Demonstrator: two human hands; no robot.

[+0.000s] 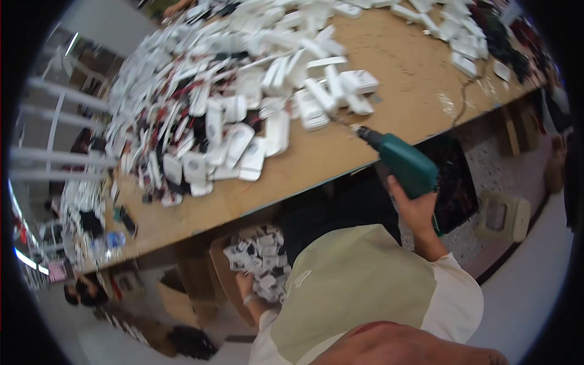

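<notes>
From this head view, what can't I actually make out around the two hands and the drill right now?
- Left hand: fingers sunk among white parts in the cardboard box; any grasp is hidden.
- Green drill: its bit tip is motion-blurred against the white casings; contact cannot be told.
- Right hand: the drill body covers its fingers.
- Far pile: single pieces too small and blurred to separate.

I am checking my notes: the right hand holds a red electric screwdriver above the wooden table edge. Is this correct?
Not quite. In the head view the electric screwdriver in the right hand is teal green, not red. It is indeed held above the wooden table edge.
</notes>
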